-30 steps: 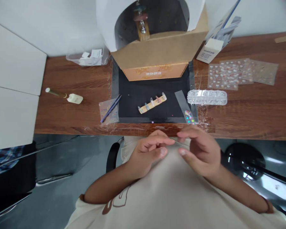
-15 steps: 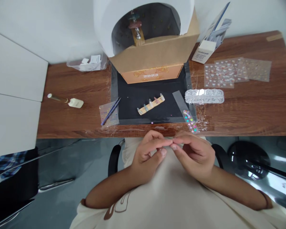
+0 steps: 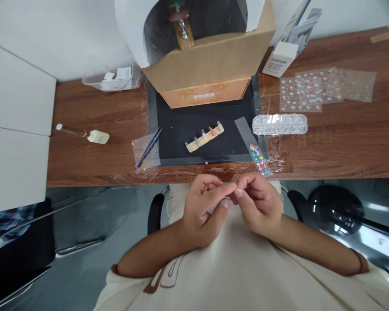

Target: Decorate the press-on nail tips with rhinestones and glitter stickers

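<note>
My left hand (image 3: 204, 209) and my right hand (image 3: 257, 203) meet at the fingertips just off the table's front edge, over my lap. The right thumb and forefinger are pinched at the tip of the left forefinger; anything between them is too small to make out. My left thumb sits a little apart, below that forefinger. Beyond the hands, a wooden strip (image 3: 205, 137) carrying several nail tips lies on the black mat (image 3: 181, 119). A small pink flower piece (image 3: 206, 163) rests by the mat's front edge.
Blue tweezers (image 3: 148, 148) lie on a clear sheet at left, beyond them a bottle (image 3: 99, 137). At right are a flower sticker strip (image 3: 259, 160), a clear compartment case (image 3: 279, 124) and sticker sheets (image 3: 300, 95). A white dome-shaped device (image 3: 131, 32) and orange box (image 3: 207, 93) stand behind.
The right fingers have drawn in and curled more tightly at the left fingertip. The camera view has shifted slightly, and the table items keep their places.
</note>
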Demonstrator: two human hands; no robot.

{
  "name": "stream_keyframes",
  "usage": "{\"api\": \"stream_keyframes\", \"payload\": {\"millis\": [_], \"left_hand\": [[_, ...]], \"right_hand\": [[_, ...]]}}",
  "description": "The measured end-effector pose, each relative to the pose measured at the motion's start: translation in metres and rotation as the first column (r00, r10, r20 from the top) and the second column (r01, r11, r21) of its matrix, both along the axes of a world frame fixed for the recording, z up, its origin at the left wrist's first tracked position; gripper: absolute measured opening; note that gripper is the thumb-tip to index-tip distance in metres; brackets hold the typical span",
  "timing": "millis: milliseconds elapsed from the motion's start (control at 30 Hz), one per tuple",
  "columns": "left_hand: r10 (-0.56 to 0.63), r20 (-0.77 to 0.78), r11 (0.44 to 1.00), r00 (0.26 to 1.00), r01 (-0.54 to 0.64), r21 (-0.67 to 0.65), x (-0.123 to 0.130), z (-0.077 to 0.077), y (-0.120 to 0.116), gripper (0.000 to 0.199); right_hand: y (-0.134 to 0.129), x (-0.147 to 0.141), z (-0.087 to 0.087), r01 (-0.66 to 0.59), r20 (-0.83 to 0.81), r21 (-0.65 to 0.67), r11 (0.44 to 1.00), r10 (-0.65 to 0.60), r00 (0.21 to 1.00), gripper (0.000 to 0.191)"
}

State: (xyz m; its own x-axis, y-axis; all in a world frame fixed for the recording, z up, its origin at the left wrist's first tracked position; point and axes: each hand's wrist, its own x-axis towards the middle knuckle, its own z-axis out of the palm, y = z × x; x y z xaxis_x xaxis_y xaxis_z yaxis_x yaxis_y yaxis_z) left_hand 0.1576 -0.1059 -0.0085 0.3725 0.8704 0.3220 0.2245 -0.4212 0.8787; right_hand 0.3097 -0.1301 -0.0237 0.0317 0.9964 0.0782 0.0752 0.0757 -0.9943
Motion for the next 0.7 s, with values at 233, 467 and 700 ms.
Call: {"api": "stream_keyframes", "payload": {"millis": [233,467,700], "left_hand": [[0.038,0.083,0.997,0.996,-0.031,-0.075,-0.005,-0.001,0.003,0.031],[-0.190,0.127,0.977,0.974,0.200,-0.072,-0.011,0.011,0.021,0.023],[-0.278,-0.104,0.960,0.955,0.280,0.006,-0.021,0.017,0.028,0.013]], "right_hand": [[0.001,0.007,-0.002,-0.179,-0.105,-0.043,0.983,0.174,0.979,0.007],[0.007,0.016,0.010,-0.329,-0.057,-0.066,0.942,0.325,0.944,0.008],[0.016,0.020,0.020,-0.395,0.028,-0.075,0.916,0.398,0.917,0.012]]}}
